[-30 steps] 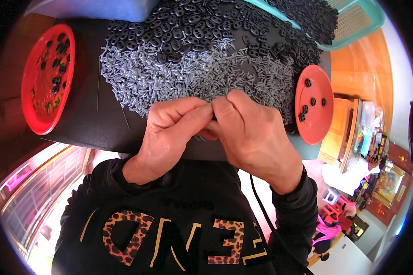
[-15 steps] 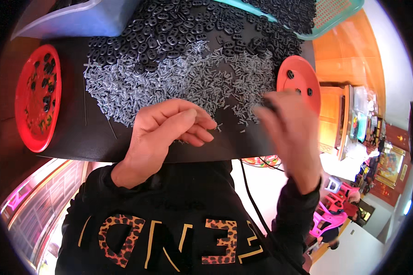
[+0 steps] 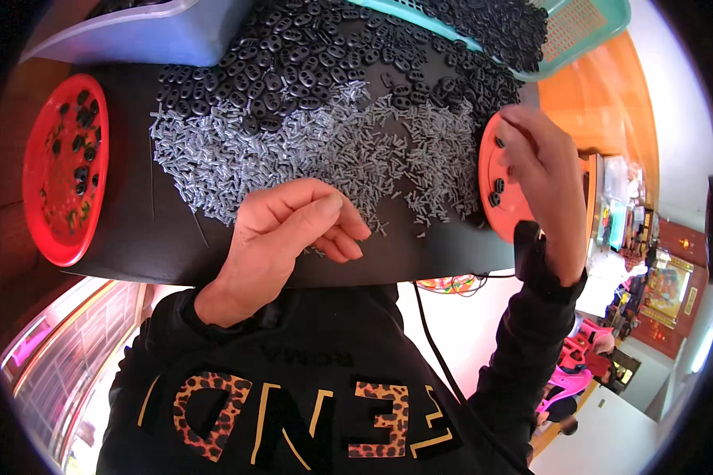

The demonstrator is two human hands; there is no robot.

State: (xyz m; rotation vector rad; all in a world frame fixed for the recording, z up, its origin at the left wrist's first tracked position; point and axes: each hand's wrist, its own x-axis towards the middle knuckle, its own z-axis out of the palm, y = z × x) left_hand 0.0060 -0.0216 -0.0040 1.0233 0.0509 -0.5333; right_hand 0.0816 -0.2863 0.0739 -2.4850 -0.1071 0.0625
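Judged barely advanced, with few black toggles (image 3: 498,185) on the orange-red plate (image 3: 509,224) under the right hand (image 3: 543,150), grip impossible to tell, heaps of black pieces (image 3: 293,63) and silvery bits (image 3: 238,158) remaining on the table (image 3: 127,198), left hand (image 3: 287,226) half-open, seemingly empty.

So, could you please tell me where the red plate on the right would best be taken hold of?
Probably by the near-left rim of the red plate, coming from the person's side: that curved edge is uncovered, while the right hand hides much of the right part. I'd suggest keeping it level, since black pieces lie on it.
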